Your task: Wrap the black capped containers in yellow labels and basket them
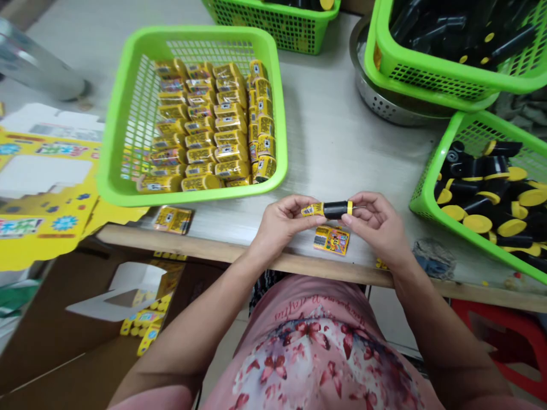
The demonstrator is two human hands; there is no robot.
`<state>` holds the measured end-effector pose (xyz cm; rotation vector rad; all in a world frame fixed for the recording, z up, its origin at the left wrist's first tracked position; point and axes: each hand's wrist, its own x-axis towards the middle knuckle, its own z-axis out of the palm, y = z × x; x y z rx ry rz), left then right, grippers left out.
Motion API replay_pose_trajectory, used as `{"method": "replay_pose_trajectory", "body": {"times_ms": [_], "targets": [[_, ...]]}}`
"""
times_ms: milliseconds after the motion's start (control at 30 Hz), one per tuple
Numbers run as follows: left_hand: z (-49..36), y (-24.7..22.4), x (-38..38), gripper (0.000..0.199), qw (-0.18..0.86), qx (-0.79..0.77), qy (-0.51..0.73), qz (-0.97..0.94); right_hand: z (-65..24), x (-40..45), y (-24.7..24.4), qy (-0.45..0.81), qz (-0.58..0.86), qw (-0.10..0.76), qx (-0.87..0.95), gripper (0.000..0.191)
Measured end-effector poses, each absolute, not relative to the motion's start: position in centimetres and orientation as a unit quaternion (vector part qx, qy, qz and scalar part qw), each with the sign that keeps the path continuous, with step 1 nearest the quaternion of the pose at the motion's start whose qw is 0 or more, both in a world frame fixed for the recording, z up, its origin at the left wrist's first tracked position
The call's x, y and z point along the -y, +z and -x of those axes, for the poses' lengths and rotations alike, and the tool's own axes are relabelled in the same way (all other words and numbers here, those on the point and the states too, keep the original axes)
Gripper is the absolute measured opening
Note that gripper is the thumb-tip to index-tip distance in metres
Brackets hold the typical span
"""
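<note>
Over the table's front edge, two hands pinch a black cylinder

Over the table's front edge, the left hand point(282, 225) and the right hand point(376, 225) hold a black cylinder point(335, 209) between them, just above a printed yellow card packet point(331, 239). Its left end is sheathed in a yellow printed wrap, and its right end shows a yellow cap. The left fingers and thumb are clamped together on the wrap, and the right fingertips are closed on the capped end, so the black middle stays uncovered and in sight. The sorting looks deliberate: a green plastic basket point(109, 142) keeps yellow-wrapped cylinders point(200, 136) in tidy rows, while a second green basket point(470, 245) at the right holds loose black tubes point(482, 193) and yellow caps point(519, 225). This keeps wrapped and unwrapped pieces apart. Flat printed cardboard sheets point(43, 228) lie at the left, within reach.
</note>
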<state>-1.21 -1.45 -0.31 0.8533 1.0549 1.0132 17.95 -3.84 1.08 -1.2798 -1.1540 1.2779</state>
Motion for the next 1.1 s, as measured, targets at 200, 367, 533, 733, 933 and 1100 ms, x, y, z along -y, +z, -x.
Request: {"method": "replay_pose_trajectory", "body": {"times_ms": [200,367,533,733,933,1100], "targets": [[1.3,-0.2,1.5,0.036,0.662,-0.479,0.42,-0.394,-18.0,4.0,1.0,0.516,0.524,0.464,0.494,0.037],[1.2,0.0,1.3,0.04,0.682,-0.467,0.415,-0.381,-17.4,4.1,0.6,0.503,0.527,0.497,0.472,0.041],[1.1,-0.1,0.8,0.043,0.699,-0.448,0.425,-0.36,-17.2,4.0,0.0,0.455,0.512,0.503,0.527,0.033],[1.2,-0.3,0.8,0.045,0.761,-0.397,0.386,-0.338,-17.4,4.0,-0.5,0.41,0.494,0.464,0.611,0.024],[1.3,-0.3,1.0,0.042,0.769,-0.387,0.388,-0.33,-17.1,3.9,0.0,0.472,0.493,0.501,0.532,0.028],[1.4,-0.2,1.2,0.037,0.724,-0.384,0.424,-0.386,-17.8,3.5,0.8,0.608,0.477,0.461,0.437,0.031]]}}
